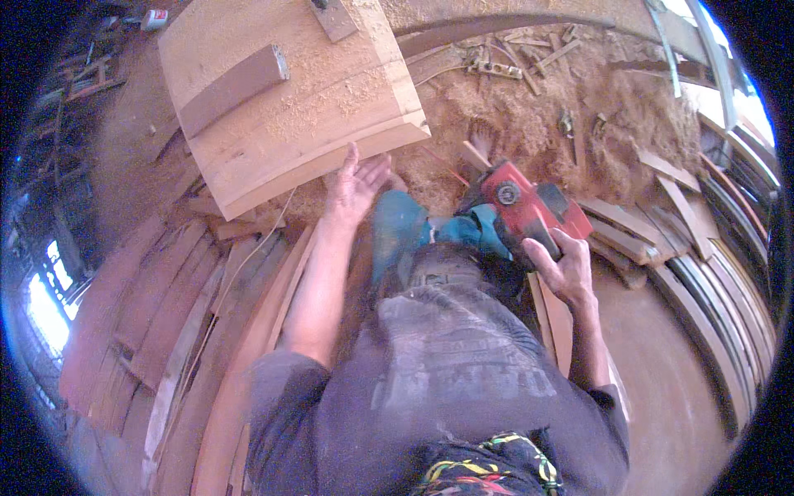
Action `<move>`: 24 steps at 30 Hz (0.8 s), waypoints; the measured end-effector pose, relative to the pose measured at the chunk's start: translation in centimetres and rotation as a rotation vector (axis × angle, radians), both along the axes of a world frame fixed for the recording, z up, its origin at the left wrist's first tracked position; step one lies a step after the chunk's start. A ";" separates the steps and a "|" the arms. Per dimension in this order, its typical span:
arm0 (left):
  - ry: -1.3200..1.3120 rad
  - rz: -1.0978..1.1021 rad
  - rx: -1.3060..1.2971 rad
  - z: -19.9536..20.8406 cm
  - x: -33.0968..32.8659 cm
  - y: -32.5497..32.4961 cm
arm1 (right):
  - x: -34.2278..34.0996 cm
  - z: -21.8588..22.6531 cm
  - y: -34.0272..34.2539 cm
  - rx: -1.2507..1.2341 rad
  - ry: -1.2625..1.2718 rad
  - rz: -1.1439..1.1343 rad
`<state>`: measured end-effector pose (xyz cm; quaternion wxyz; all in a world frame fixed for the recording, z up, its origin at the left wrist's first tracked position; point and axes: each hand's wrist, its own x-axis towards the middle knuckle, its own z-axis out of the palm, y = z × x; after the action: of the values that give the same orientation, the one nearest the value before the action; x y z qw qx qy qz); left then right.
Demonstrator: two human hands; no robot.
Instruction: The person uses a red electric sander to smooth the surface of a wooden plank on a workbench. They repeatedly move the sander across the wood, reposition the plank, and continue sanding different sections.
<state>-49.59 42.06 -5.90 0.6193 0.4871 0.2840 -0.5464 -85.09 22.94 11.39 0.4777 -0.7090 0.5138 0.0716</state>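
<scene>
My right hand (pixel 566 269) is wrapped round the rear handle of a red and black electric planer (pixel 538 202), held out to the right of my knees. My left hand (pixel 354 190) has its fingers stretched apart and holds nothing. Its fingertips reach the near edge of a thick pale wooden slab (pixel 331 107); whether they touch it I cannot tell. Wood shavings cover the slab's top. On it lie a brown curved wood piece (pixel 231 89) and a smaller wood piece (pixel 335 18) at the far edge.
Shavings and offcuts (pixel 554 54) cover the ground beyond the planer. Long boards (pixel 149 289) lie at the left, with a thin cord (pixel 240 269) across them. More stacked planks (pixel 719 306) stand at the right. A heavy beam (pixel 513 18) crosses the far side.
</scene>
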 end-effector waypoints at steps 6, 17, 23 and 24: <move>-0.322 0.450 -0.067 -3.0 -3.4 -2.3 | -2.9 -2.8 -1.5 0.096 0.015 -0.116; -0.273 0.423 -0.092 -2.6 -3.2 -2.6 | -2.2 -3.5 -2.6 0.054 -0.035 -0.127; -0.340 0.465 -0.102 -3.3 -3.2 -2.9 | 0.1 -3.1 -1.4 0.162 -0.098 -0.146; -0.354 0.467 -0.091 -3.4 -3.4 -3.0 | 0.3 -3.2 -1.1 0.171 -0.085 -0.137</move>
<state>-53.01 39.09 -9.34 0.7893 0.4680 0.2515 -0.3078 -84.80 21.80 8.18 0.5614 -0.6313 0.5325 0.0522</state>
